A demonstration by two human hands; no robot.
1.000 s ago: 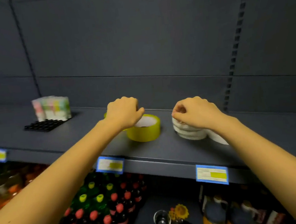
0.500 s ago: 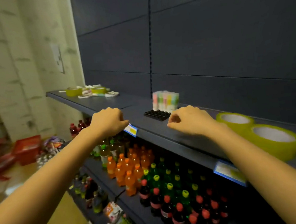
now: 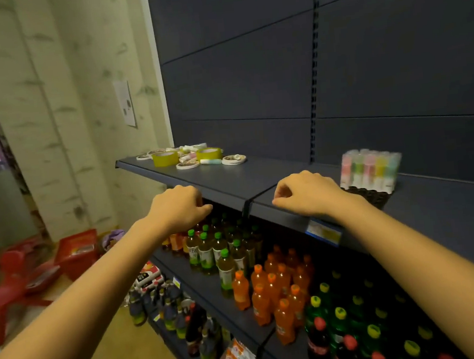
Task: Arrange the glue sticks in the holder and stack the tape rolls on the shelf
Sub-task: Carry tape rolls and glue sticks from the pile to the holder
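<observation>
Hovering my left hand (image 3: 178, 208) and right hand (image 3: 306, 194) over the shelf (image 3: 258, 177) edge, fingers curled loosely, holding nothing, glue sticks (image 3: 370, 168) upright in the holder (image 3: 372, 196) just right, tape rolls (image 3: 190, 156) far left.

head view, angled down along shelf (image 3: 258, 177)

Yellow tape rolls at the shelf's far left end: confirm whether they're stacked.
No, the two yellow tape rolls sit apart on the dark shelf.
</observation>
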